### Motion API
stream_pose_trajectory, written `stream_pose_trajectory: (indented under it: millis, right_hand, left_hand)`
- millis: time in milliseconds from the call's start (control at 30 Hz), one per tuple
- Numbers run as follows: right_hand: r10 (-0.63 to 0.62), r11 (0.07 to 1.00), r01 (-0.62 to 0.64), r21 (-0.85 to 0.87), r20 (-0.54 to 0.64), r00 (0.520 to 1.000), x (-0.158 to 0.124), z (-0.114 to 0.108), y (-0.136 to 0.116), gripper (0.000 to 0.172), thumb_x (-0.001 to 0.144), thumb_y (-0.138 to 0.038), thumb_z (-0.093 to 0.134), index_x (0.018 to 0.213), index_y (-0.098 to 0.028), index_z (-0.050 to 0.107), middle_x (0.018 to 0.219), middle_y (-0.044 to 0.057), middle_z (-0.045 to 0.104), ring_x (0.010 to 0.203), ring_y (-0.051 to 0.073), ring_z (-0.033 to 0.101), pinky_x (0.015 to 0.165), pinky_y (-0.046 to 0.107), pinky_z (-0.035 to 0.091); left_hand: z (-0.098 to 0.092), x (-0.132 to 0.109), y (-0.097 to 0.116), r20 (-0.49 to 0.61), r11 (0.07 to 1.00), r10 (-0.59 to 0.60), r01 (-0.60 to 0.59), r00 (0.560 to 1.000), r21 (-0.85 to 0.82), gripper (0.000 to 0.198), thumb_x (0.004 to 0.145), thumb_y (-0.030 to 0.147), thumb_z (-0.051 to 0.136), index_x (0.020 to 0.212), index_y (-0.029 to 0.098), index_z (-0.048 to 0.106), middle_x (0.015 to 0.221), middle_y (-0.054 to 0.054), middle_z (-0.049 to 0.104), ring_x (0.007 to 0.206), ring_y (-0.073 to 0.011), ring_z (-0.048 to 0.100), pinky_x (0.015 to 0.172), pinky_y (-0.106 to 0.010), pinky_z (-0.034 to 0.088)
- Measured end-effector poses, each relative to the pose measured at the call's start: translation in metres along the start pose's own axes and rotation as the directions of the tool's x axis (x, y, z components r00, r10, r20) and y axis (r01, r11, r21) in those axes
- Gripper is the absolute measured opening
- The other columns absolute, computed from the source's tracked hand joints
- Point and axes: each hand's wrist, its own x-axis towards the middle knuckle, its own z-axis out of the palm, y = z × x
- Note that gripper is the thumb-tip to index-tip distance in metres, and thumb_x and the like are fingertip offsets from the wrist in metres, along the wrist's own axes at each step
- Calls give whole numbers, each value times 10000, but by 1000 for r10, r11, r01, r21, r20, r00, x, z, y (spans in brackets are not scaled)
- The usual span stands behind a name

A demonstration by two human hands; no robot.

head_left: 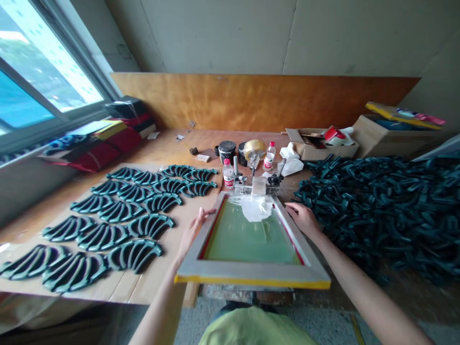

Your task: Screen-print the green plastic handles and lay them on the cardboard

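Note:
A screen printing frame (258,270) with grey bars and a yellow front edge lies in front of me, its green mesh (247,239) facing up. White paste (256,209) is spread at the mesh's far end. Behind it, a metal clamp fixture (244,184) stands at the frame's far bar. My left hand (197,225) grips the left bar, fingers pointing toward the far end. On the opposite side, my right hand (302,216) holds the right bar near its far corner. Both hands' undersides are hidden, and whatever lies beneath the mesh cannot be made out.
Rows of dark green ribbed, fan-shaped parts (104,239) lie on cardboard at left. A large heap of dark green parts (377,211) fills the right. Bottles (228,173), a black tub (227,151) and an open carton (323,148) stand behind the frame.

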Motion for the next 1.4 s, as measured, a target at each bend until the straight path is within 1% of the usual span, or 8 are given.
stream_pose_trajectory:
  millis: [100, 200, 400, 600, 900, 1100, 1267, 1400]
  right_hand:
    - [-30, 998, 31, 56, -30, 999, 32, 2, -14, 441, 877, -274, 592, 1310, -191, 566, 1318, 113, 589, 1172, 240, 583, 983, 377, 494]
    - [-96, 995, 97, -12, 72, 993, 59, 17, -45, 611, 777, -194, 701, 1354, -181, 501, 1377, 138, 508, 1246, 264, 505, 1029, 395, 446]
    - [12, 978, 69, -196, 385, 923, 70, 39, -72, 169, 807, -221, 668, 970, -177, 657, 948, 99, 683, 927, 236, 625, 819, 318, 482]
    - [-62, 960, 158, -232, 372, 926, 28, 51, -86, 154, 808, -89, 534, 883, -148, 655, 911, 116, 680, 929, 227, 595, 808, 305, 456]
    - [-437, 879, 472, 68, 515, 738, 7, 10, -73, 197, 756, -26, 561, 802, -188, 663, 815, 43, 659, 841, 185, 575, 716, 267, 432]
    - [-360, 931, 362, 44, 256, 897, 5, 35, -74, 214, 785, -19, 545, 860, -173, 673, 870, 70, 650, 894, 206, 560, 790, 311, 465]
    - [-468, 884, 453, 118, 229, 853, -20, 35, -71, 250, 818, -34, 542, 965, -169, 692, 901, 79, 669, 913, 207, 576, 826, 323, 492]
    - [-318, 947, 296, 123, 248, 915, 24, 25, -75, 298, 817, -182, 680, 1109, -243, 673, 1005, 38, 700, 926, 189, 625, 834, 302, 493]
  left_hand:
    - [-6, -11, -47, 141, 988, -147, 152, 979, -24, 736, 692, 603, 706, 1275, 163, 619, 938, -65, 730, 843, -228, 667, 705, -289, 528]
    - [-5, -5, -98, 112, 979, -194, 199, 975, -41, 1025, 641, 624, 741, 1492, 193, 367, 807, -24, 707, 688, -191, 651, 611, -272, 504]
    - [-7, 18, -154, 101, 990, -137, 139, 985, -13, 982, 673, 634, 715, 1484, 197, 373, 726, 13, 655, 647, -163, 627, 574, -246, 476]
    - [-6, 14, -154, 109, 984, -165, 171, 980, -46, 885, 701, 613, 704, 1443, 213, 437, 807, -14, 701, 687, -171, 652, 608, -255, 498]
    - [-3, 13, -150, 94, 984, -161, 167, 983, -57, 873, 675, 616, 718, 1401, 186, 492, 819, -25, 721, 695, -179, 663, 617, -257, 505]
    - [-1, 7, -139, 77, 987, -150, 154, 986, -49, 826, 695, 606, 711, 1371, 171, 520, 806, -29, 710, 681, -169, 652, 602, -248, 505]
    - [-1, 6, -136, 64, 984, -161, 165, 985, -59, 827, 686, 599, 724, 1361, 164, 526, 781, -23, 700, 642, -155, 638, 573, -239, 498]
    - [-1, 0, -118, 66, 977, -193, 198, 979, -77, 926, 638, 597, 760, 1402, 157, 479, 751, -19, 696, 606, -157, 632, 551, -239, 487]
